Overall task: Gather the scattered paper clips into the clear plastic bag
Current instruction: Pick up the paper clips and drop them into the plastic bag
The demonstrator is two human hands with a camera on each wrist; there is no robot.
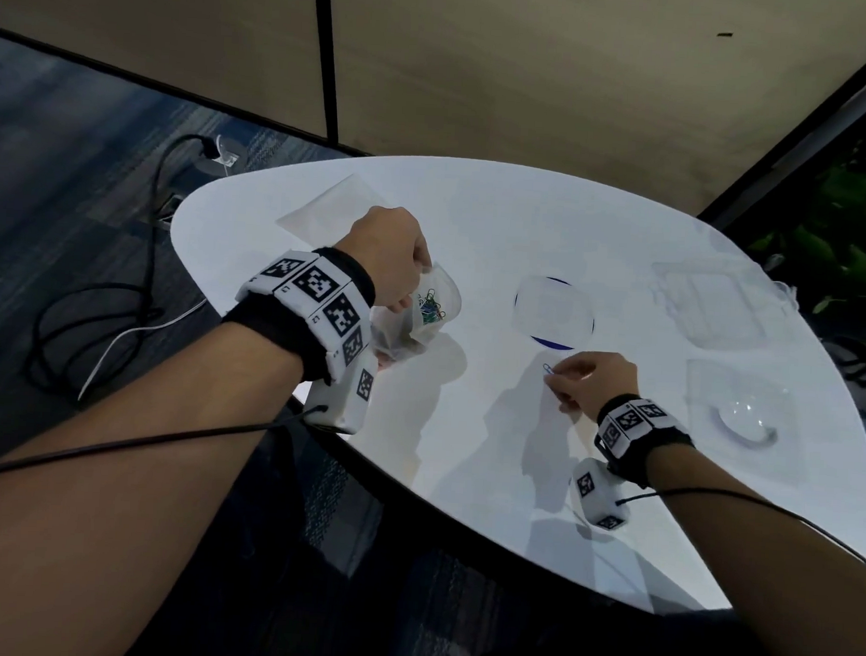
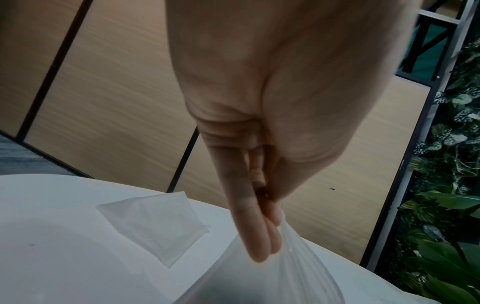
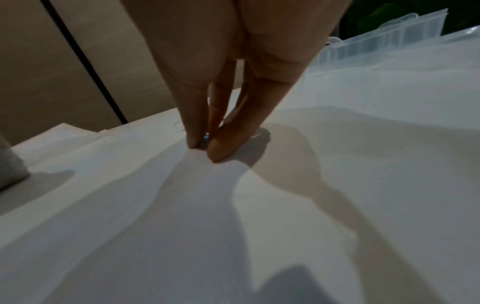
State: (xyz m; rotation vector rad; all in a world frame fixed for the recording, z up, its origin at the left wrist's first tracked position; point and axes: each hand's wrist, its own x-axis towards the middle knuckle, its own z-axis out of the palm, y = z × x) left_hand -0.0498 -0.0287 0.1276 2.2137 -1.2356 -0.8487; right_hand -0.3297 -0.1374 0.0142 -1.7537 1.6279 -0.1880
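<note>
My left hand [image 1: 399, 261] grips the rim of a clear plastic bag [image 1: 421, 317] that stands on the white table [image 1: 464, 455]; several coloured paper clips [image 1: 432, 307] lie inside it. In the left wrist view my fingers [image 2: 259, 236] pinch the bag [image 2: 298, 267] at its mouth. To the right, my right hand [image 1: 583, 381] pinches a blue paper clip [image 1: 547, 369] at the table surface. The right wrist view shows thumb and fingers [image 3: 221, 148] closed on the clip [image 3: 206, 136], only a small glint of it visible.
A second flat clear bag [image 1: 327, 207] lies at the table's far left, also seen as the flat bag [image 2: 158, 224]. A round clear lid with a blue rim [image 1: 554, 311] sits centre. Clear plastic containers [image 1: 713, 307] and a dome lid [image 1: 742, 419] stand right. Cables lie on the floor.
</note>
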